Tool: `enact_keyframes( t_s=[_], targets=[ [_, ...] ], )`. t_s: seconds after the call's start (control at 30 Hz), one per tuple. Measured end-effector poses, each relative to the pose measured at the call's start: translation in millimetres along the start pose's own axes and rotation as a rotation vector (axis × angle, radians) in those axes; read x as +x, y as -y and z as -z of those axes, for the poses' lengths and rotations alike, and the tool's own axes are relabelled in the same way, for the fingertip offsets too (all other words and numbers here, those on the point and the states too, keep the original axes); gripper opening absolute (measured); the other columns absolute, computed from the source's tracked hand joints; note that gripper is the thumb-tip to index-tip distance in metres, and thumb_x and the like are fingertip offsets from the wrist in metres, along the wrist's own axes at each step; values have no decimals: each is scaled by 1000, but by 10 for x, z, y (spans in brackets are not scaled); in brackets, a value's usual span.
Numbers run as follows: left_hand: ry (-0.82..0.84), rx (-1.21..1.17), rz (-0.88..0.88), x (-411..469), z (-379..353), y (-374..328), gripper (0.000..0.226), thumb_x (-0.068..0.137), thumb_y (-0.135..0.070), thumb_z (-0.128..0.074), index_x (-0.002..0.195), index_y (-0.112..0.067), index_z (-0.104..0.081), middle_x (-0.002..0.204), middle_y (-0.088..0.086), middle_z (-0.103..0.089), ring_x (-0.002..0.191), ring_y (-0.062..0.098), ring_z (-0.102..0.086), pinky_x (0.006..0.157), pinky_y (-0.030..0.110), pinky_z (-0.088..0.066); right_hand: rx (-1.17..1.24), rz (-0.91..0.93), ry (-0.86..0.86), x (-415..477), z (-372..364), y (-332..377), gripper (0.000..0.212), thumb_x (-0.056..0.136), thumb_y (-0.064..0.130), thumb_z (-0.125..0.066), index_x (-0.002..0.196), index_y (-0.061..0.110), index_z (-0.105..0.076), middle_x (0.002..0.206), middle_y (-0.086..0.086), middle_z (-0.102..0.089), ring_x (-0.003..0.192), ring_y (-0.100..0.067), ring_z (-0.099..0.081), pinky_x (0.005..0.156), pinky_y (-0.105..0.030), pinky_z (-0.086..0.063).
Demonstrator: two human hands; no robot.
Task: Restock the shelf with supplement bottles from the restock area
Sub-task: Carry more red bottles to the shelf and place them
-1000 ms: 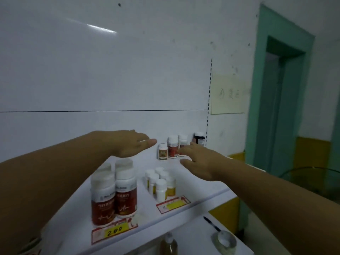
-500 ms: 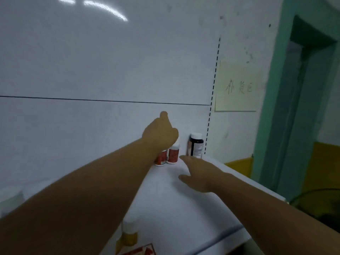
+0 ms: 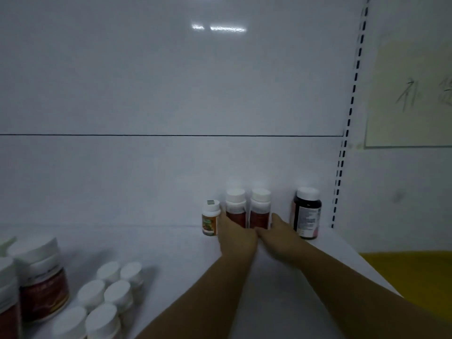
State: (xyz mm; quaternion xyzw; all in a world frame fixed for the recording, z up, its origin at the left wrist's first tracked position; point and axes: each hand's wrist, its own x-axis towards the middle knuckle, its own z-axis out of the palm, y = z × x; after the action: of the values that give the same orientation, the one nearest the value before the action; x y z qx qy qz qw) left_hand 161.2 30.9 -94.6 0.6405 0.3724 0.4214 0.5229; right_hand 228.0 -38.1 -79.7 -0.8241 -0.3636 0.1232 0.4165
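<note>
Hands have reached forward: left hand [image 3: 236, 238] apparently curls fingers [image 3: 222, 220] round left red bottle [image 3: 235, 207], right hand [image 3: 281, 237] round right red bottle [image 3: 260, 207].

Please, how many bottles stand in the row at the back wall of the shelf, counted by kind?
Orange-label small bottle: 1
Red-label bottles: 2
Dark bottle: 1
Total: 4
</note>
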Motion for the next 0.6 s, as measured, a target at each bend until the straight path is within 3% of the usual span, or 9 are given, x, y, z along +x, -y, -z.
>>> enact_keyframes(
  t_s=[0.1,0.27,0.4,0.5,0.6],
  targets=[
    [-12,144,-13,8,-26,103,85,83,-7,-59,151,-21,-12,144,9,-47,128,28,-49,108,46,-37,99,45,-94,134,-92,-141,48,86,32,-60,126,14,-42,127,-9,-60,109,-25,-58,84,-32,-43],
    [-27,326,-62,110,-57,195,67,81,-20,-61,142,-16,-32,132,11,-53,115,32,-56,98,43,-45,164,94,-140,327,-104,-276,52,81,35,-68,122,14,-44,123,-5,-61,109,-24,-59,79,-28,-39],
    [-67,328,-109,150,-38,221,33,81,-20,-65,111,-11,-55,109,9,-60,99,26,-61,87,41,-51,221,133,-164,361,-93,-336,50,77,31,-73,118,18,-48,116,-3,-65,103,-21,-62,77,-28,-41],
    [-55,243,-80,101,-16,190,33,81,-14,-69,100,-15,-42,86,-6,-54,84,16,-56,75,29,-43,267,136,-162,382,-101,-367,43,75,29,-75,108,20,-48,112,-3,-66,99,-21,-62,78,-31,-45],
    [-31,236,-100,65,-32,168,41,80,-11,-70,103,-19,-37,90,-7,-51,86,14,-54,77,26,-40,301,125,-155,414,-129,-374,42,75,27,-74,107,17,-49,110,-4,-65,96,-21,-61,77,-30,-44]
  ],
)
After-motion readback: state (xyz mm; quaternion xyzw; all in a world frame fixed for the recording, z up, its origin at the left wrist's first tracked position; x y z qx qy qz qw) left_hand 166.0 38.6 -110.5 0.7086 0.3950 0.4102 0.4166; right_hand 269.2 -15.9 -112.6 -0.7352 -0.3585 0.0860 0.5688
